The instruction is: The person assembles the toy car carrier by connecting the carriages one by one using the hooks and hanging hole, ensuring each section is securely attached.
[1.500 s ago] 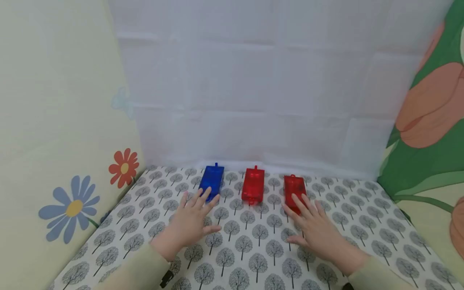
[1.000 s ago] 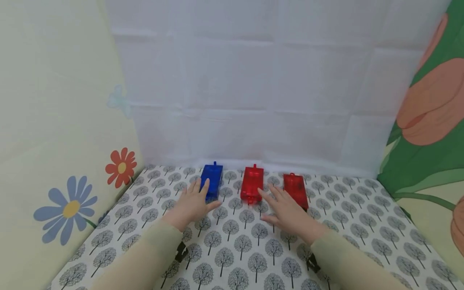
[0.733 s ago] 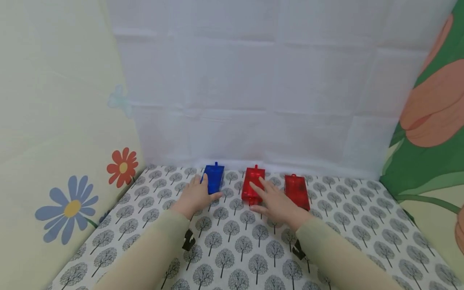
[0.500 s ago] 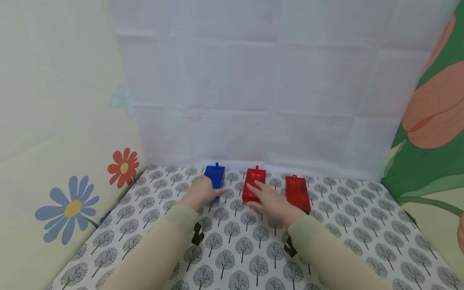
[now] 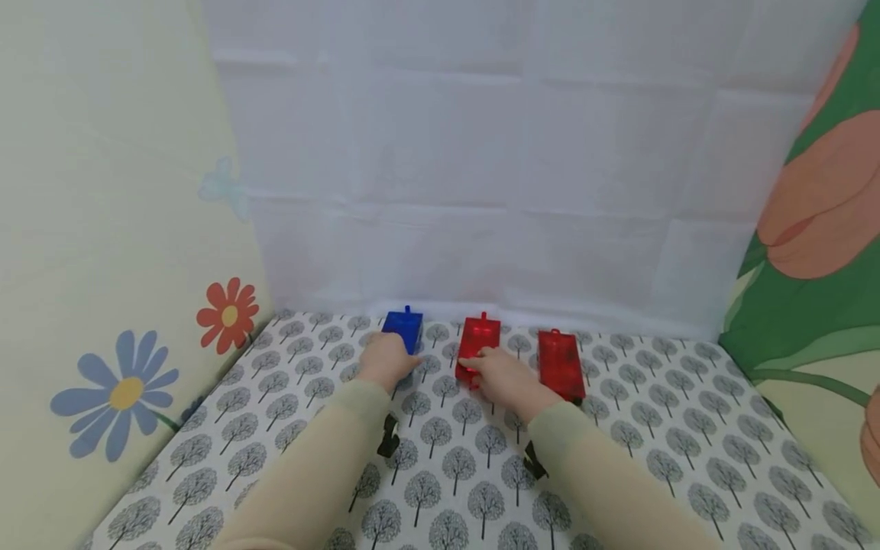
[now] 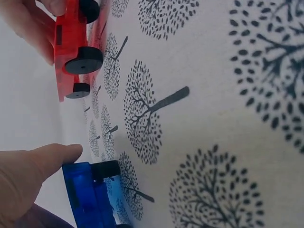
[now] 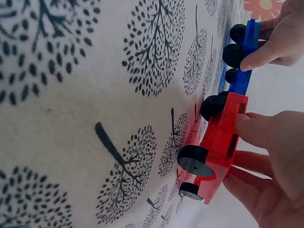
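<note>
Currently, the step in hand appears to be a paired grasp, one toy car per hand. The left hand (image 5: 383, 359) holds the blue toy car (image 5: 404, 328) from above, thumb along its right side; its other fingers are mostly hidden, so firmness of grip cannot be told. The right hand (image 5: 507, 382) pinches the bright red toy car (image 5: 480, 331) between thumb and fingers, with contact on the body above the black wheels (image 7: 195, 160).

Next, the move likely calls for even pressure from both hands, with fingertips kept off the wheels before either car is shifted.

Positions are as follows. The blue toy car sits at far left on the bench (image 5: 474, 451), its near part beneath the left hand and its far end projecting beyond the knuckles. The bright red toy car lies to its right, separated by a gap; its far end extends past the right hand. Whether all wheels bear on the surface cannot be told. A dark red toy car (image 5: 559, 360) lies farther right, beside the right hand, and appears ungripped.
</note>
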### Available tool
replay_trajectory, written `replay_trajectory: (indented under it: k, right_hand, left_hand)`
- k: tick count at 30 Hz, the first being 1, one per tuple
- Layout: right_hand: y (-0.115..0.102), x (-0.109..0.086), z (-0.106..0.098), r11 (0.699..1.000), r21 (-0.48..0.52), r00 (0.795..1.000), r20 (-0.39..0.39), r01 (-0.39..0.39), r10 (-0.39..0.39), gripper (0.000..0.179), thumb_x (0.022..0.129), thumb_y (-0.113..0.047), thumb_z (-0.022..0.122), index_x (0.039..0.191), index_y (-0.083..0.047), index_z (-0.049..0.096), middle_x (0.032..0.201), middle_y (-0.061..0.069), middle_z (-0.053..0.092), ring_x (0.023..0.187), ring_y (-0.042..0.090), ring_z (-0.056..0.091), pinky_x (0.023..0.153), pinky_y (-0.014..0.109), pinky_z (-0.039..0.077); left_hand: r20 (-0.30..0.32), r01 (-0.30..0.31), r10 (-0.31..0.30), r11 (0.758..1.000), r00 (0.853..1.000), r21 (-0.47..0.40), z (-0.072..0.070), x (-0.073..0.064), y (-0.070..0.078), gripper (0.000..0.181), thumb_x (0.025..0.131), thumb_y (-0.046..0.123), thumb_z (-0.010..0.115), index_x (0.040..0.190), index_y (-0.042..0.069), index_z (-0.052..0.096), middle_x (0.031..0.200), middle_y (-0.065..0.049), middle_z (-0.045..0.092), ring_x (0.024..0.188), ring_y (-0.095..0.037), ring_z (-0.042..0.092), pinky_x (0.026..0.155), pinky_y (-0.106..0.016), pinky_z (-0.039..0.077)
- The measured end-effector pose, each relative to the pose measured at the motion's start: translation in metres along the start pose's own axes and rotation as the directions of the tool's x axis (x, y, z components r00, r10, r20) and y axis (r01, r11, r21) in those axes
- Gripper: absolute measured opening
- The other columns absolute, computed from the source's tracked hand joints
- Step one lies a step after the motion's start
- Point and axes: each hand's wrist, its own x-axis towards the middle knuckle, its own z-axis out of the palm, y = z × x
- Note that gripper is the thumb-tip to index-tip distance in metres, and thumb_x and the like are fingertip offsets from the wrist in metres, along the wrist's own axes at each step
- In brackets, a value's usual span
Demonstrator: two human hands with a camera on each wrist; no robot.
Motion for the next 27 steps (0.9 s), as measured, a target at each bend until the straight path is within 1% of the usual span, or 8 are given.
replay_trajectory:
  k: [3,6,11,16,19,22,24,27]
  right_hand:
    - [-0.002,0.001,-0.001,1.0,-0.022,1.0,-0.017,0.006,-0.006,0.05,0.094,-0.005,0.064,0.139,-0.025,0.058,0.125,0.008,0.058,0.106,0.021,0.057,0.069,0.027,0.048]
    - [-0.003,0.001,-0.003,1.0,-0.013,1.0,-0.029,-0.001,0.0,0.049,0.093,-0.003,0.063,0.137,-0.025,0.06,0.119,0.006,0.06,0.097,0.018,0.058,0.065,0.025,0.046]
    - [-0.004,-0.001,-0.004,1.0,0.02,0.999,-0.039,0.001,0.0,0.043,0.094,-0.006,0.064,0.134,-0.023,0.064,0.114,0.004,0.062,0.095,0.017,0.058,0.067,0.026,0.047]
    - [-0.004,-0.001,-0.004,0.999,0.044,0.999,-0.03,-0.02,0.021,0.044,0.092,-0.006,0.066,0.133,-0.023,0.064,0.112,0.003,0.061,0.093,0.016,0.057,0.07,0.027,0.048]
    - [-0.005,0.0,-0.003,0.998,0.056,0.999,-0.03,-0.028,0.03,0.045,0.093,-0.006,0.066,0.134,-0.024,0.064,0.116,0.005,0.061,0.099,0.019,0.058,0.076,0.03,0.051]
    - [-0.005,-0.001,-0.004,0.998,0.054,0.999,-0.027,-0.028,0.03,0.044,0.093,-0.006,0.065,0.134,-0.024,0.064,0.123,0.006,0.06,0.109,0.022,0.057,0.085,0.033,0.051]
    - [-0.005,-0.001,-0.004,0.998,0.062,0.999,-0.021,-0.034,0.035,0.044,0.093,-0.006,0.065,0.134,-0.024,0.064,0.122,0.006,0.059,0.107,0.023,0.057,0.082,0.033,0.052]
    - [-0.004,-0.001,-0.005,0.996,0.08,0.999,-0.015,-0.044,0.046,0.044,0.093,-0.004,0.065,0.133,-0.023,0.064,0.117,0.006,0.059,0.093,0.018,0.057,0.068,0.028,0.05]
  left_hand:
    - [0.005,0.008,-0.008,1.0,1.0,0.0,-0.002,-0.001,-0.001,0.047,0.087,0.035,0.075,0.106,-0.008,0.066,0.105,-0.024,0.061,0.086,-0.032,0.06,0.071,-0.046,0.054]
    - [0.006,0.006,-0.006,1.0,1.0,-0.012,-0.002,-0.002,-0.004,0.048,0.087,0.035,0.075,0.107,-0.008,0.066,0.101,-0.023,0.06,0.085,-0.032,0.06,0.07,-0.047,0.054]
    - [-0.006,-0.009,0.009,1.0,1.0,-0.024,-0.004,-0.005,-0.01,0.049,0.084,0.031,0.075,0.109,-0.01,0.064,0.103,-0.024,0.056,0.089,-0.035,0.058,0.075,-0.051,0.053]
    - [-0.007,-0.047,0.047,0.998,0.999,-0.052,-0.01,-0.01,-0.016,0.051,0.083,0.028,0.076,0.11,-0.012,0.063,0.107,-0.024,0.057,0.092,-0.036,0.058,0.082,-0.052,0.051]
    - [-0.005,-0.065,0.064,0.995,0.998,-0.079,-0.015,-0.013,-0.018,0.047,0.081,0.025,0.077,0.109,-0.011,0.064,0.109,-0.024,0.06,0.091,-0.034,0.06,0.083,-0.051,0.051]
    - [-0.005,-0.082,0.081,0.993,0.997,-0.089,-0.02,-0.016,-0.02,0.048,0.079,0.022,0.079,0.111,-0.011,0.064,0.114,-0.024,0.059,0.093,-0.034,0.059,0.084,-0.051,0.051]
    - [0.006,-0.084,0.086,0.991,0.996,-0.099,-0.023,-0.019,-0.021,0.053,0.078,0.02,0.08,0.115,-0.012,0.061,0.116,-0.025,0.056,0.094,-0.035,0.058,0.084,-0.051,0.051]
    - [0.022,-0.099,0.102,0.989,0.995,-0.112,-0.028,-0.022,-0.023,0.062,0.076,0.018,0.081,0.122,-0.014,0.055,0.117,-0.025,0.05,0.096,-0.036,0.056,0.085,-0.052,0.05]
